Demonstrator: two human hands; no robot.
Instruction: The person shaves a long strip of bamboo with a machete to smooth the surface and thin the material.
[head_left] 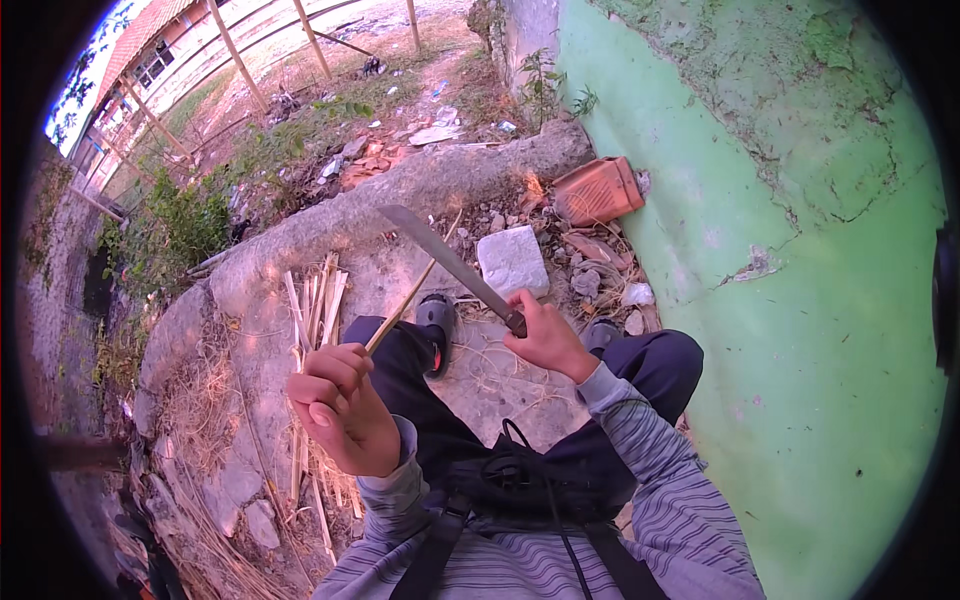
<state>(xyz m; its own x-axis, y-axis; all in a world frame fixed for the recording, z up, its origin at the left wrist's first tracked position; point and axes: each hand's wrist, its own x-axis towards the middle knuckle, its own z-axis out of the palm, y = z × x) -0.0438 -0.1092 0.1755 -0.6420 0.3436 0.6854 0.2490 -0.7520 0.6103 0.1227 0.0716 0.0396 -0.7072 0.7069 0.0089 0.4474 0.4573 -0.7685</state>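
Left hand: curled around thin strip, lower end.
Right hand: closed on machete, handle end.
Machete: crossing thin strip, contact unclear.

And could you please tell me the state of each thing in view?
Left grip: closed on thin strip
Right grip: closed on long knife
Thin strip: held slanting
Long knife: blade bare
Loose strips: lying in a heap
Orange object: tilted
Green wall: paint peeling higher up
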